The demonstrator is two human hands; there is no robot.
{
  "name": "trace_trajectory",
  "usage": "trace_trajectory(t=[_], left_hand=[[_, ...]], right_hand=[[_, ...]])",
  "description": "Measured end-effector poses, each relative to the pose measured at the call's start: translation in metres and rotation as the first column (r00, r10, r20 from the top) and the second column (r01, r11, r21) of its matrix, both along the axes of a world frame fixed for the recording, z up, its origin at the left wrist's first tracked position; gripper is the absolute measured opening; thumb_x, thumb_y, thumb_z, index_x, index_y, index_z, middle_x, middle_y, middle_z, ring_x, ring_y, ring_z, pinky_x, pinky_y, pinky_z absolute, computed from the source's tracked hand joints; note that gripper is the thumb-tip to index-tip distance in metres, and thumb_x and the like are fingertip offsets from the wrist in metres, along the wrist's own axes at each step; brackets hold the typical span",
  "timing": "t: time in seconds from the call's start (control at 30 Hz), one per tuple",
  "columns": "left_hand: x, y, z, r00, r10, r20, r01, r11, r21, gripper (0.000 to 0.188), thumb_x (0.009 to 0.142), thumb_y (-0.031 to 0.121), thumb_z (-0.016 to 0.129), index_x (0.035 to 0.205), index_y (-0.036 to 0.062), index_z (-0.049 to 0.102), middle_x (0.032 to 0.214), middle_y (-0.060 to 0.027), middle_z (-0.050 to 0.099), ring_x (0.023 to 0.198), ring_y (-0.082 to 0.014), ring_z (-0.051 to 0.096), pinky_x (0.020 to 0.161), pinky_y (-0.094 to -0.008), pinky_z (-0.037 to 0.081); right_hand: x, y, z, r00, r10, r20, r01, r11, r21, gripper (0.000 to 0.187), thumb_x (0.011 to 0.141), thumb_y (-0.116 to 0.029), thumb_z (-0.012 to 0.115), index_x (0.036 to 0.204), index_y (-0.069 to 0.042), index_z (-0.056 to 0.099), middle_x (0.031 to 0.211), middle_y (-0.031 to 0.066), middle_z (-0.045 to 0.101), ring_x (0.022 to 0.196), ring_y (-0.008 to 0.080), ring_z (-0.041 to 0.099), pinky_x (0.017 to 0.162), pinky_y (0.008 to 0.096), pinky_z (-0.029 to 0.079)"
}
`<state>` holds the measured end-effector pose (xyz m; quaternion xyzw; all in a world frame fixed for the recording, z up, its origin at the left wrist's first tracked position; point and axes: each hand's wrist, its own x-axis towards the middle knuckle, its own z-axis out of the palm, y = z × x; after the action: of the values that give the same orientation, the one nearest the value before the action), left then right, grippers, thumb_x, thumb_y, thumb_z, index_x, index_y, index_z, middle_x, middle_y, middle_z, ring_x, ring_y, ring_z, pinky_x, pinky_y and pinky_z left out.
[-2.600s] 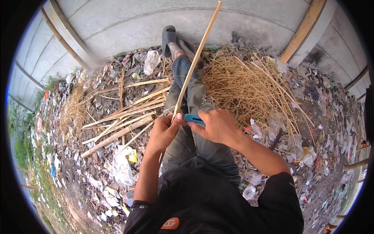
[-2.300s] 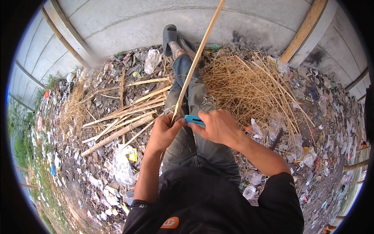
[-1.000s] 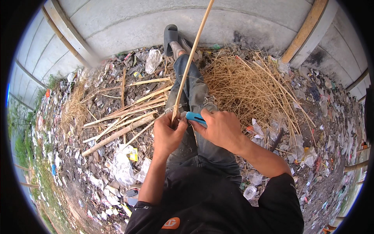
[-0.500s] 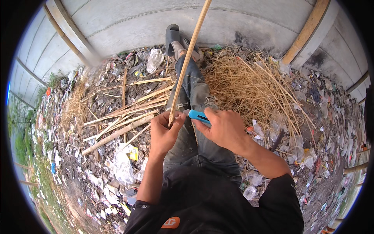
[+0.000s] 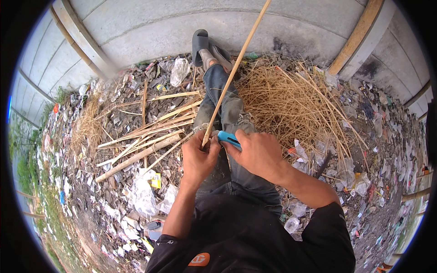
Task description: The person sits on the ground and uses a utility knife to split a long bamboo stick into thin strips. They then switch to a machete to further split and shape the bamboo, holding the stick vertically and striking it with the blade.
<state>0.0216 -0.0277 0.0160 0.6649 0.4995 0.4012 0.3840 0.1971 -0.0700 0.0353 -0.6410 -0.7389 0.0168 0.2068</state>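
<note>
My left hand (image 5: 199,155) is closed around the lower end of a long, thin bamboo strip (image 5: 235,68), which slants up and to the right past my legs. In my right hand (image 5: 258,152) is a blue utility knife (image 5: 229,138), gripped by its handle. The knife's front end points left and comes right up to my left fingers and the strip's lower end. Whether the blade touches the strip is hard to make out. Both hands are above my thighs, close together.
Several split bamboo pieces (image 5: 150,132) and a round pole (image 5: 129,160) lie left of my legs. A heap of thin bamboo shavings (image 5: 291,100) spreads on the right. Litter and plastic bags (image 5: 144,195) cover the ground. A grey concrete wall (image 5: 182,27) stands ahead, beyond my crossed feet.
The strip's upper end has swung to the right. My left hand has shifted slightly right, and my right hand with the knife has moved a little left and down.
</note>
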Motion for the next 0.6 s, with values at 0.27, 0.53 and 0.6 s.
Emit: trace_trajectory(t=[0.27,0.53,0.6], left_hand=[[0.000,0.004,-0.013,0.989,0.046,-0.144,-0.024,0.989,0.147,0.015,0.095,0.012,0.066,0.095,-0.0023,0.069,0.065,-0.0035,0.064,0.058,-0.0077,0.054,0.054,-0.0299,0.045],[-0.011,0.009,-0.008,0.994,-0.068,0.082,0.071,0.997,-0.030,0.020,0.097,0.017,0.067,0.091,-0.0022,0.070,0.062,0.0024,0.057,0.058,-0.0044,0.046,0.052,-0.0263,0.037],[-0.011,0.009,-0.007,0.996,-0.057,0.076,0.062,0.996,-0.070,0.022,0.097,0.017,0.068,0.089,-0.0026,0.070,0.061,0.0034,0.055,0.058,-0.0033,0.044,0.051,-0.0258,0.035]], right_hand=[[-0.003,-0.004,0.000,1.000,-0.010,-0.001,0.010,0.997,-0.082,0.044,0.094,-0.046,0.067,0.080,-0.004,0.063,0.056,0.0139,0.064,0.052,0.0342,0.068,0.047,0.0443,0.054],[0.000,-0.004,-0.004,0.998,-0.037,-0.059,0.032,0.996,-0.081,0.043,0.094,-0.045,0.068,0.080,-0.004,0.065,0.054,0.0143,0.062,0.052,0.0351,0.067,0.046,0.0453,0.052],[-0.001,-0.004,-0.004,0.998,-0.034,-0.060,0.030,0.997,-0.071,0.043,0.094,-0.045,0.068,0.080,-0.004,0.065,0.054,0.0141,0.062,0.051,0.0349,0.067,0.046,0.0454,0.052]])
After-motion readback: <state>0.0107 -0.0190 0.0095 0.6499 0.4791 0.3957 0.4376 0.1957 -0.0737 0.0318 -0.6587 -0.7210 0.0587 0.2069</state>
